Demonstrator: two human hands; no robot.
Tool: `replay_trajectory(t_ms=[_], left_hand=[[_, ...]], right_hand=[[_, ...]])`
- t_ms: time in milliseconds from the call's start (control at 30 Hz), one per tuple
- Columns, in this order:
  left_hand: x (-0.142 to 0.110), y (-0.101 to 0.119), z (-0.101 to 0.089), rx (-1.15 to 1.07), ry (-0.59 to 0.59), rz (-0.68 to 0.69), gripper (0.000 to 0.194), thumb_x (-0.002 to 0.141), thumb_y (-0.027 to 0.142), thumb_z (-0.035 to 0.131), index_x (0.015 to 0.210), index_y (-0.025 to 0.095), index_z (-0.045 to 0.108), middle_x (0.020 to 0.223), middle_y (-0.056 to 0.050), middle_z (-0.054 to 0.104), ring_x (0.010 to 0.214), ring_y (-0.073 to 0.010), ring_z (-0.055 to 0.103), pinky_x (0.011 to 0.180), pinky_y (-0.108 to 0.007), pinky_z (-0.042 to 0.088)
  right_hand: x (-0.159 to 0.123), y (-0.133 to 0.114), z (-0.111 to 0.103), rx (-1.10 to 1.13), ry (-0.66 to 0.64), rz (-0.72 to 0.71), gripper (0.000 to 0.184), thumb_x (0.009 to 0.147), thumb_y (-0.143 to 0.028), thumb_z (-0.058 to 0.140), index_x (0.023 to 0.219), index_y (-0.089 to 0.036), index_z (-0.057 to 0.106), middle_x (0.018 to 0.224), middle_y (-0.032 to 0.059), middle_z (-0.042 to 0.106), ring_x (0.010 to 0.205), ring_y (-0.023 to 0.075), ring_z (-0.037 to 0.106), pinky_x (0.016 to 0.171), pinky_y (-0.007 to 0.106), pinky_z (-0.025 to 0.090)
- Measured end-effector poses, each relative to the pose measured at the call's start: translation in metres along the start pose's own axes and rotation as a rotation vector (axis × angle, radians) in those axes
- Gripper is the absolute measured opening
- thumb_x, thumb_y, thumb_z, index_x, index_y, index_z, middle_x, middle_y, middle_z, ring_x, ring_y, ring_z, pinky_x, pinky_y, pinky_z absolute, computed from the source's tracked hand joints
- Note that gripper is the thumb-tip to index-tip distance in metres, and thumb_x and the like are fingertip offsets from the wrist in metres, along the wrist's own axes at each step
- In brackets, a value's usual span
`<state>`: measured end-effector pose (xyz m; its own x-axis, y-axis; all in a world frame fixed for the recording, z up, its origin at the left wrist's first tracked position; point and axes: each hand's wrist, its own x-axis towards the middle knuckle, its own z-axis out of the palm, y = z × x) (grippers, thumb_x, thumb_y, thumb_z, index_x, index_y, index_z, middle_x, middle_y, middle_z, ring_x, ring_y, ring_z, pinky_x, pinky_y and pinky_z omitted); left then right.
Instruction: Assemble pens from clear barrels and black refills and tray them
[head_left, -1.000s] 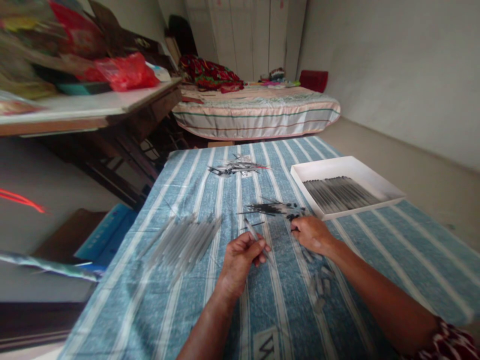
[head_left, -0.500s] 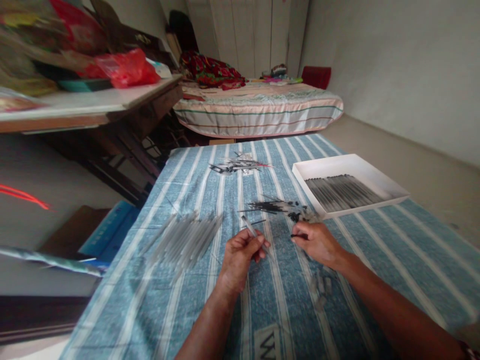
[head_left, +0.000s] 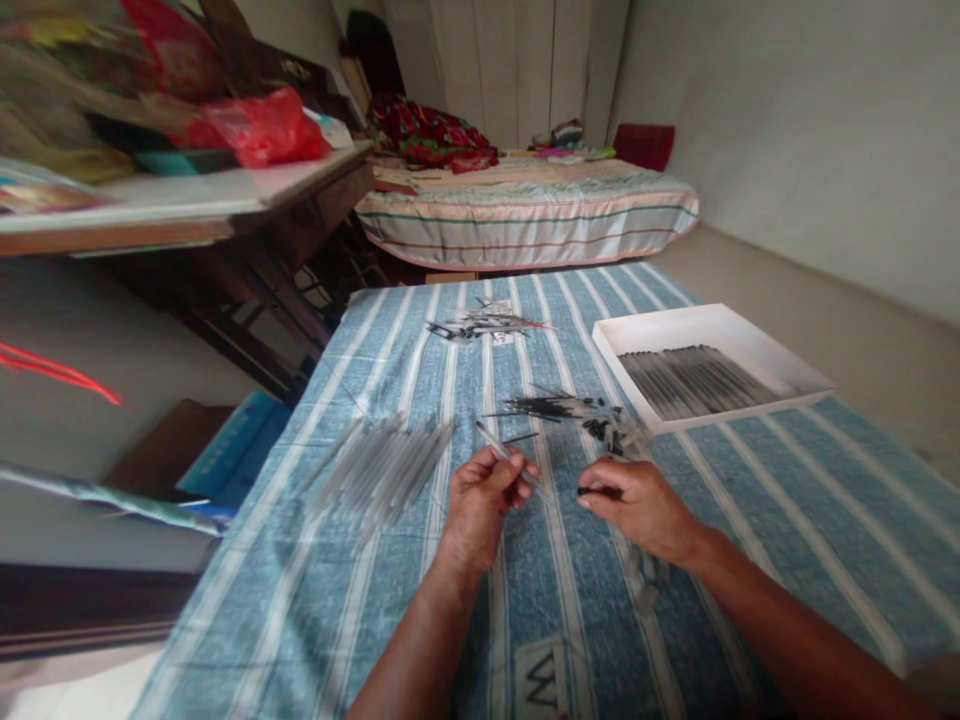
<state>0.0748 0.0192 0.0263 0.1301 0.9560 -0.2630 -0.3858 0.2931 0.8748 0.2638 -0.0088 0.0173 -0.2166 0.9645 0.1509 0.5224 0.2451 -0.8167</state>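
Observation:
My left hand (head_left: 484, 500) is closed around a clear pen barrel (head_left: 496, 447) that sticks up and to the left from its fingers. My right hand (head_left: 637, 503) pinches a small black pen part (head_left: 589, 490), its tip pointing left toward the left hand. Both hands hover over a blue striped cloth (head_left: 420, 600). A pile of clear barrels (head_left: 382, 465) lies to the left of my left hand. Beyond my hands lies a heap of thin black refills and small black parts (head_left: 570, 412).
A white tray (head_left: 795, 368) holding a row of assembled pens (head_left: 694, 378) sits at the right. A small cluster of pen parts (head_left: 480, 326) lies at the cloth's far end. A cluttered table (head_left: 225, 200) stands left, a bed (head_left: 525, 215) behind.
My right hand has drawn back from the heap of black parts toward me, carrying a small black part. My left hand has kept hold of the clear barrel.

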Motion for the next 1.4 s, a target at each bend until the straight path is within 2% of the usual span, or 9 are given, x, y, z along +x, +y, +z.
replay_trajectory(t_ms=[500,833,1400], left_hand=[[0.000,0.003,0.001,-0.085,0.012,-0.012,0.017,0.065,0.023,0.072,0.074,0.014,0.060,0.066,-0.002,0.068,0.046,-0.0062,0.052,0.044,-0.017,0.038],[0.001,0.001,0.000,-0.088,0.005,-0.005,0.017,0.066,0.022,0.071,0.074,0.014,0.059,0.067,-0.002,0.068,0.046,-0.0064,0.052,0.044,-0.017,0.038],[0.000,0.002,0.001,-0.099,0.017,-0.007,0.018,0.064,0.024,0.073,0.072,0.013,0.061,0.067,-0.003,0.068,0.046,-0.0068,0.054,0.044,-0.018,0.039]], right_hand=[[-0.005,-0.002,0.005,0.027,-0.052,0.015,0.009,0.077,-0.026,0.057,0.074,-0.020,0.063,0.061,-0.0014,0.063,0.056,0.0117,0.055,0.055,0.022,0.041],[-0.007,-0.004,0.008,0.062,-0.034,0.036,0.006,0.076,-0.024,0.058,0.074,-0.018,0.060,0.061,-0.0013,0.062,0.056,0.0111,0.055,0.055,0.021,0.041],[-0.011,-0.004,0.011,0.231,-0.074,0.122,0.008,0.075,-0.028,0.056,0.075,-0.020,0.057,0.056,-0.0042,0.057,0.051,0.0102,0.055,0.051,0.021,0.043]])
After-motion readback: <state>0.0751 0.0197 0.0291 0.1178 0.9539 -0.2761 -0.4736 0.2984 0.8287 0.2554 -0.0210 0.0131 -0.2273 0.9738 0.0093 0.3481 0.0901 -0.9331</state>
